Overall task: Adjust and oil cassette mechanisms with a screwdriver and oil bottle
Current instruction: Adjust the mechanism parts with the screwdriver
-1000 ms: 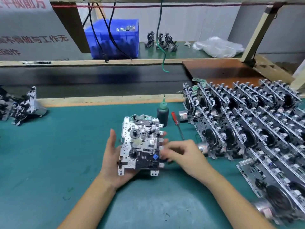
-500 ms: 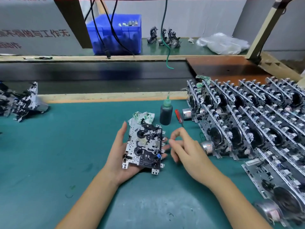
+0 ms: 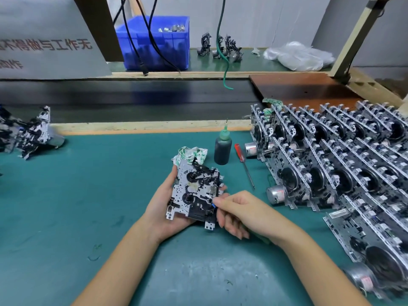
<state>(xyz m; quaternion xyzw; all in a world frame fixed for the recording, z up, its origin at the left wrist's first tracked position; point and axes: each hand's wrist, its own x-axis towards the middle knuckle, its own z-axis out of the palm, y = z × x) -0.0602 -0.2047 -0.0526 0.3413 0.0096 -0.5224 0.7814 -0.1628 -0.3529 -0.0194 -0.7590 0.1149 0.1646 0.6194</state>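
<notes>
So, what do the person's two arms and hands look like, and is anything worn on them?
Both the left hand and the right hand are bare, with no gloves, and no rings or watch show. Both forearms are uncovered right down to the picture's lower edge, with no sleeve in view. Fingernails look short and unpainted.

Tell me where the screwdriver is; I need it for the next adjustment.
In the head view the screwdriver lies on the green mat, right of the oil bottle and left of the rows of mechanisms; neither hand holds it.
</notes>
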